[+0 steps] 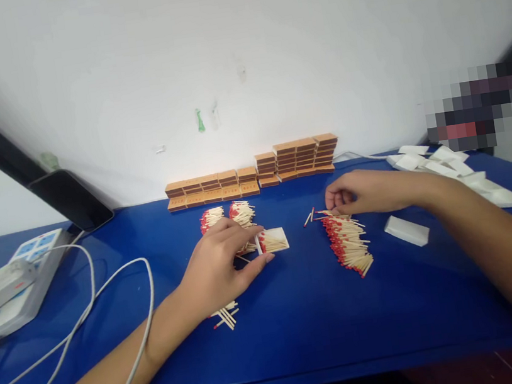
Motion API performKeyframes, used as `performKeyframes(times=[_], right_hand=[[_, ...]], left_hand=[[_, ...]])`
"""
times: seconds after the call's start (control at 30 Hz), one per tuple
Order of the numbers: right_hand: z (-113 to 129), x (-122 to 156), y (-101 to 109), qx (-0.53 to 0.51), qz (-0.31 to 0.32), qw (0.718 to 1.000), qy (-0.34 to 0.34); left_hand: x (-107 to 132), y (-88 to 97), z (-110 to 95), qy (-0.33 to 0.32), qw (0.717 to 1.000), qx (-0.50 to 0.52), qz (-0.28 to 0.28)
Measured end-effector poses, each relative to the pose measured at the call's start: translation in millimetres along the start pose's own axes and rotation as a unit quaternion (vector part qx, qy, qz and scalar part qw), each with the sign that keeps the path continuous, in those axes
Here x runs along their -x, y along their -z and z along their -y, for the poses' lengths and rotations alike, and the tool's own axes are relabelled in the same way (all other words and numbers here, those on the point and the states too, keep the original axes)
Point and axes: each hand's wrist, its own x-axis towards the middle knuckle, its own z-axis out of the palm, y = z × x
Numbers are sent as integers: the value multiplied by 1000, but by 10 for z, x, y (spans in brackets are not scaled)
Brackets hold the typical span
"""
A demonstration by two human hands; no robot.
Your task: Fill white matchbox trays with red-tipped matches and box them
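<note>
Between the thumb and fingers of our left hand (220, 257) we hold a shallow, rectangular white tray (279, 233), near the middle of the glossy blue table (304, 331); slim wooden matches (273, 243) with red heads lie inside it. Our right hand (361, 193) curls at the far end of a bristling match heap (346, 243) (we cannot tell whether its fingers pinch any sticks). To its right we see angular white trays (494, 190) in a loose jumble, and along the pale wall (312, 50), blocky orange-and-brown matchboxes (296, 157) in stacked rows.
</note>
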Motion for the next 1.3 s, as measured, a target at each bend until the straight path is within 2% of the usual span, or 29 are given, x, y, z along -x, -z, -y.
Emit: performKeyframes(times=[0.5, 0.7, 0.87, 0.97, 1.1, 1.2, 1.3], right_hand=[[-3, -42, -72, 11, 6, 1000, -7], [22, -20, -27, -15, -34, 999, 11], [349, 37, -81, -132, -61, 986, 85], [654, 105, -192, -184, -69, 973, 121], [971, 168, -382, -210, -113, 958, 160], [1059, 152, -518, -217, -140, 949, 181], [1042, 109, -614, -195, -155, 949, 194]], left_hand=[[-2, 4, 16, 0, 1000, 4, 10], [-10, 12, -3, -5, 1000, 2, 20], [-3, 0, 2, -3, 1000, 4, 14], [1, 2, -1, 6, 1000, 8, 10], [0, 1, -20, 16, 1000, 16, 21], [-3, -12, -30, 16, 999, 19, 24], [-4, -19, -37, 19, 999, 27, 27]])
